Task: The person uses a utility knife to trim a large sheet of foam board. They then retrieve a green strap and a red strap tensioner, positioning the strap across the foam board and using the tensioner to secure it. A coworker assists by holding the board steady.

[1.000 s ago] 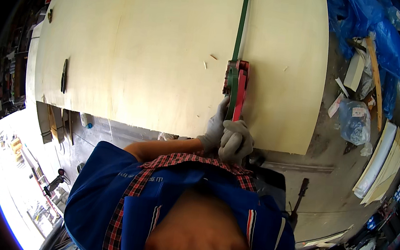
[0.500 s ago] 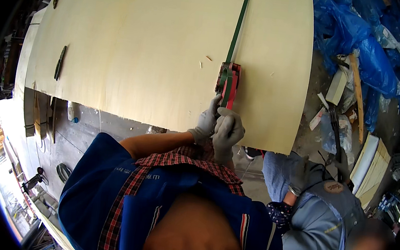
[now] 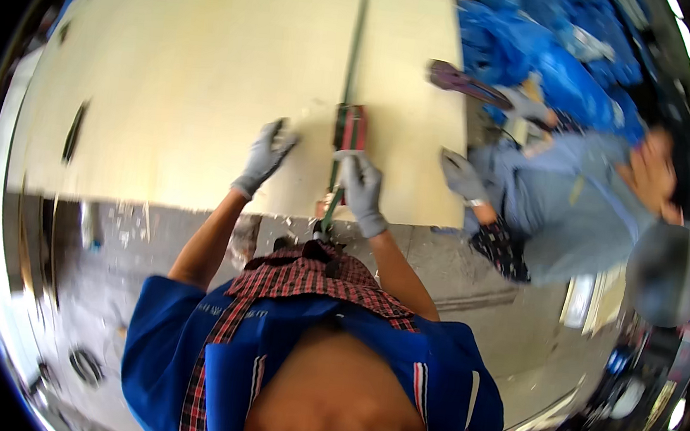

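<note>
A red and black strapping tool (image 3: 353, 127) lies on a large pale plywood sheet (image 3: 184, 75). The green strap (image 3: 357, 42) runs from its far end up across the sheet, and a loose green length trails over the near edge. My right hand (image 3: 362, 188), in a grey glove, is closed around the tool's near end. To the left of it my gloved left hand (image 3: 263, 158) hovers at the sheet with fingers apart and nothing in it.
At the right a co-worker (image 3: 578, 205) reaches a long-handled dark tool (image 3: 465, 86) over the sheet; their other gloved hand (image 3: 461, 177) is at its right edge. Blue plastic sheeting (image 3: 543, 60) is heaped beyond. A dark slim object (image 3: 75, 131) lies at the sheet's left.
My left hand has come off the strapping tool and moved left, opening. The co-worker has come up beside the sheet with the long-handled tool. The view has shifted.
</note>
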The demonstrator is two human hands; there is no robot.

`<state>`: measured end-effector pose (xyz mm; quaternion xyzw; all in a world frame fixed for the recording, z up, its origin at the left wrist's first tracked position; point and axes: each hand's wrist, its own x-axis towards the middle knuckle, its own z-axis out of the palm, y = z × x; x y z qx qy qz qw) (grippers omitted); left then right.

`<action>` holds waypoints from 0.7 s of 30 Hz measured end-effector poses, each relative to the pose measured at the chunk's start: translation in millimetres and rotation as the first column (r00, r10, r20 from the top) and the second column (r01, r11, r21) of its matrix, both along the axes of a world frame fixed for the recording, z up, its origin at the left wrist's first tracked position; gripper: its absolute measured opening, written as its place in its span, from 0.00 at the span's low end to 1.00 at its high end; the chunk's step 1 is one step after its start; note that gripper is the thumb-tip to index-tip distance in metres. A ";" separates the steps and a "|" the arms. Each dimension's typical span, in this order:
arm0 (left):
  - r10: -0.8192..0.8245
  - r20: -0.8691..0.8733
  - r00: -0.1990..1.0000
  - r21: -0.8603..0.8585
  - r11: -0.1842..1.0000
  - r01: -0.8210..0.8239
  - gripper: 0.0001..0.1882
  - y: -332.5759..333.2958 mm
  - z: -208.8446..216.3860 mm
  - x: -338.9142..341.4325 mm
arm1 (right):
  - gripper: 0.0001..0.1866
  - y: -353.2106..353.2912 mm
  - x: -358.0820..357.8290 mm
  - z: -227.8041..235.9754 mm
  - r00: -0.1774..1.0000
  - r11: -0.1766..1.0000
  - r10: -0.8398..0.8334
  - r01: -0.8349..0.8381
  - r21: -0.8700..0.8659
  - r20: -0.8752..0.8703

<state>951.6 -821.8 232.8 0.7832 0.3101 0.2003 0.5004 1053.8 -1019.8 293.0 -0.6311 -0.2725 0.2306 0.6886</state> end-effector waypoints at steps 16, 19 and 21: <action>0.322 -0.372 0.870 0.780 0.617 0.105 0.34 61.5 -79.0 -25.2 | 0.08 -71.0 59.0 -57.7 0.791 0.832 -0.500 0.552 -0.057 0.353; 0.173 -0.243 0.955 0.741 0.668 0.067 0.31 93.5 -99.7 -39.4 | 0.06 -110.7 81.7 -84.7 0.667 0.751 -0.553 0.659 -0.048 0.500; 0.337 -0.222 0.915 0.792 0.610 -0.033 0.31 112.6 -97.4 -66.6 | 0.05 -119.0 101.0 -97.3 0.590 0.715 -0.532 0.697 -0.050 0.608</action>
